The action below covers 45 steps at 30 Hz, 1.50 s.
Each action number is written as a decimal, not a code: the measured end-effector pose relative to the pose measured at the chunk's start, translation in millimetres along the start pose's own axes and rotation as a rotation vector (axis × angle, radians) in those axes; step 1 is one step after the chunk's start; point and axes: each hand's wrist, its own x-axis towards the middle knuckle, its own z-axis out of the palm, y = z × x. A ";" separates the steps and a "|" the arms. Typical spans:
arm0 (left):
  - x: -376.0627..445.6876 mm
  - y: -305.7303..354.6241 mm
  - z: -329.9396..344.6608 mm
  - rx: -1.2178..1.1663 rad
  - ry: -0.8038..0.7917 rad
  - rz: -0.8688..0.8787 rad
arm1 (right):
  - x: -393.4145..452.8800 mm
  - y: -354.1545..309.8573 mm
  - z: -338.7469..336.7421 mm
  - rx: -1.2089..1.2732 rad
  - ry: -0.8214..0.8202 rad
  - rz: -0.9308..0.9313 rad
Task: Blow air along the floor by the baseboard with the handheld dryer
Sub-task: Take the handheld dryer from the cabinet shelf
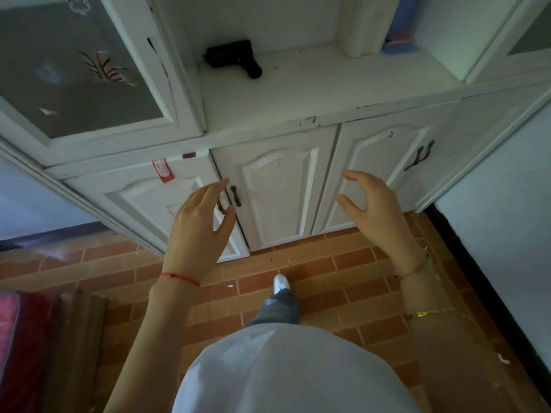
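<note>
dim, cool indoor light | soft motion blur | wide-angle bending at edges

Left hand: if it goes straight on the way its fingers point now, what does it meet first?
Probably the dark door handles on the white cabinet; the left hand points at them, though depth is unclear from this view.

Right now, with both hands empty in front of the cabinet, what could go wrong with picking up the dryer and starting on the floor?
1. The dryer lies on its side on the shelf, handle toward the edge; a hasty grab by the left hand or right hand might knock it off.
2. Small debris dots the brick floor; air could scatter it instead of clearing it.
3. The baseboard runs along the right wall, close beside the cabinet, so that corner may be awkward.
</note>
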 end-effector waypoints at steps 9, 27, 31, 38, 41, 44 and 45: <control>139.9 14.0 21.1 -0.039 0.032 0.066 | 136.3 14.2 -6.0 0.031 0.056 -0.048; 249.0 0.1 34.0 0.013 0.133 -0.121 | 302.7 18.8 16.5 0.038 -0.088 -0.195; 274.3 -6.3 34.9 0.031 0.158 -0.146 | 347.4 10.1 30.5 0.036 -0.090 -0.245; 339.4 -30.5 46.8 0.062 0.182 -0.210 | 435.8 -11.8 72.7 0.033 -0.122 -0.286; 375.6 -42.4 53.9 0.072 0.162 -0.226 | 465.4 -20.1 91.7 0.065 -0.150 -0.255; 405.5 -54.0 59.7 0.080 0.163 -0.239 | 489.4 -26.7 108.7 0.080 -0.181 -0.205; 413.5 -58.4 61.5 0.081 0.164 -0.249 | 496.4 -28.3 113.9 0.075 -0.186 -0.196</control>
